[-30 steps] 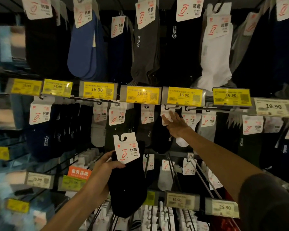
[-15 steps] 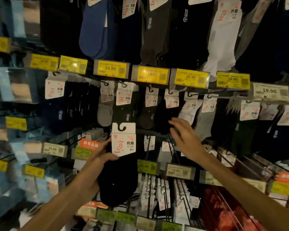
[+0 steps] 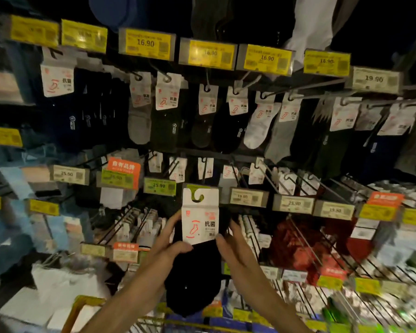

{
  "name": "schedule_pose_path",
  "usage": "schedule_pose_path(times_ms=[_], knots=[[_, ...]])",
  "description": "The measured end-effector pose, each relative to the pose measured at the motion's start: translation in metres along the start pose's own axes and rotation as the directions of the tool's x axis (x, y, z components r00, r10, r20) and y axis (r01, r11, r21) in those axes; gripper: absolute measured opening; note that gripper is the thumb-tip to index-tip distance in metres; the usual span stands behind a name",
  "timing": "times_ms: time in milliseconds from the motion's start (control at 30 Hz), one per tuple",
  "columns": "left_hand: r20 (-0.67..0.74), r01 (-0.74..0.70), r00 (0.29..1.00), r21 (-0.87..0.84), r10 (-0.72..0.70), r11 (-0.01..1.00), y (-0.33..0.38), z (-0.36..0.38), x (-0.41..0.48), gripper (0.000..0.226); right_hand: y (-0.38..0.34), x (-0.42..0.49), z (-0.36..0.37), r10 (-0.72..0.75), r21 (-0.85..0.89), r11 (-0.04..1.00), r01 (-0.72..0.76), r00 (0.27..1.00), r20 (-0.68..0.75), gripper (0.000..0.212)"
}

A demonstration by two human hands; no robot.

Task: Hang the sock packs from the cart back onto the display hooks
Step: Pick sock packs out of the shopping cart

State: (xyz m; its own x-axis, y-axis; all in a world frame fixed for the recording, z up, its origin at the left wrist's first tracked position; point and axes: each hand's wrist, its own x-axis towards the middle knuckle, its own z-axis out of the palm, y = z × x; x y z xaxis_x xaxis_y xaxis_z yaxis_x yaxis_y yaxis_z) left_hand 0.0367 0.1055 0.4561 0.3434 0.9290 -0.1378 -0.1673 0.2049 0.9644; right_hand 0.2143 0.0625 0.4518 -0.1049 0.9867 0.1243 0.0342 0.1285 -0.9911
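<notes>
Centre frame: price tags (image 3: pixel 247 197) form a near-unbroken row just behind the sock pack (image 3: pixel 199 219). Above: hanging packs (image 3: pixel 208 116) crowded side by side. Lower right: wire hooks (image 3: pixel 305 240) with open gaps between.

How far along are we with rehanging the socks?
Done: packs hang along the hooks; which ones were rehung I cannot tell. In hand: one black sock pack, held by the left hand and right hand, its hanger hole on no hook. Left: hang it; the cart is mostly out of view.
</notes>
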Motion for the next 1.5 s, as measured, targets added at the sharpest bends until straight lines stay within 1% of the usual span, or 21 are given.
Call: schedule_pose_path(times_ms=[133, 200, 300, 367, 467, 600, 700, 767, 833, 933, 1033, 1167, 1267, 1367, 1433, 1500], knots=[[0.054, -0.05, 0.998, 0.081, 0.046, 0.995, -0.022, 0.003, -0.011, 0.071, 0.008, -0.013, 0.016, 0.033, 0.077, 0.997, -0.029, 0.998, -0.053, 0.047], [0.105, -0.102, 0.99, 0.112, 0.09, 0.988, -0.029, 0.006, -0.018, 0.069, 0.014, -0.018, 0.02, 0.036, 0.063, 0.998, -0.031, 0.995, -0.09, 0.049], [0.183, -0.161, 0.974, 0.164, 0.131, 0.973, -0.037, 0.009, -0.024, 0.067, 0.023, -0.025, 0.026, 0.04, 0.049, 0.998, -0.034, 0.992, -0.117, 0.046], [0.173, -0.167, 0.976, 0.19, 0.135, 0.967, -0.044, 0.006, -0.024, 0.07, 0.032, -0.028, 0.031, 0.038, 0.046, 0.998, -0.032, 0.989, -0.146, 0.047], [0.15, -0.156, 0.981, 0.213, 0.125, 0.964, -0.056, -0.005, -0.022, 0.074, 0.044, -0.03, 0.039, 0.04, 0.059, 0.998, -0.029, 0.982, -0.183, 0.055], [0.135, -0.128, 0.986, 0.273, 0.094, 0.953, -0.072, -0.021, -0.019, 0.083, 0.054, -0.025, 0.045, 0.091, 0.145, 0.988, -0.054, 0.961, -0.262, 0.056], [0.176, -0.118, 0.982, 0.282, 0.07, 0.952, -0.082, -0.032, -0.008, 0.086, 0.058, -0.014, 0.04, 0.116, 0.206, 0.978, -0.042, 0.926, -0.359, 0.048], [0.204, -0.096, 0.978, 0.272, 0.04, 0.957, -0.086, -0.037, 0.004, 0.086, 0.06, -0.002, 0.037, 0.125, 0.186, 0.981, -0.056, 0.913, -0.388, 0.033], [0.207, -0.08, 0.978, 0.262, 0.025, 0.962, -0.085, -0.04, 0.019, 0.083, 0.065, 0.011, 0.033, 0.169, 0.202, 0.975, -0.093, 0.9, -0.402, 0.021], [0.216, -0.058, 0.976, 0.254, 0.002, 0.966, -0.081, -0.04, 0.04, 0.083, 0.073, 0.032, 0.026, 0.215, 0.204, 0.969, -0.14, 0.881, -0.421, 0.019], [0.23, -0.064, 0.973, 0.271, 0.0, 0.96, -0.075, -0.036, 0.057, 0.084, 0.078, 0.051, 0.018, 0.191, 0.194, 0.975, -0.11, 0.86, -0.472, 0.016], [0.206, -0.111, 0.977, 0.291, 0.051, 0.95, -0.06, -0.029, 0.083, 0.084, 0.077, 0.078, 0.012, 0.16, 0.179, 0.981, -0.078, 0.848, -0.505, 0.016], [0.207, -0.154, 0.974, 0.284, 0.096, 0.947, -0.056, -0.026, 0.096, 0.083, 0.075, 0.093, 0.007, 0.084, 0.133, 0.991, -0.016, 0.846, -0.526, 0.019], [0.199, -0.172, 0.972, 0.243, 0.124, 0.955, -0.055, -0.031, 0.108, 0.082, 0.074, 0.103, 0.002, -0.021, 0.099, 0.992, 0.083, 0.858, -0.513, 0.022], [0.174, -0.154, 0.978, 0.242, 0.113, 0.958, -0.057, -0.035, 0.115, 0.083, 0.074, 0.108, 0.0, -0.053, 0.107, 0.987, 0.118, 0.874, -0.482, 0.022], [0.148, -0.145, 0.983, 0.282, 0.106, 0.948, -0.059, -0.038, 0.12, 0.084, 0.075, 0.113, -0.001, -0.064, 0.111, 0.985, 0.133, 0.877, -0.476, 0.021]])
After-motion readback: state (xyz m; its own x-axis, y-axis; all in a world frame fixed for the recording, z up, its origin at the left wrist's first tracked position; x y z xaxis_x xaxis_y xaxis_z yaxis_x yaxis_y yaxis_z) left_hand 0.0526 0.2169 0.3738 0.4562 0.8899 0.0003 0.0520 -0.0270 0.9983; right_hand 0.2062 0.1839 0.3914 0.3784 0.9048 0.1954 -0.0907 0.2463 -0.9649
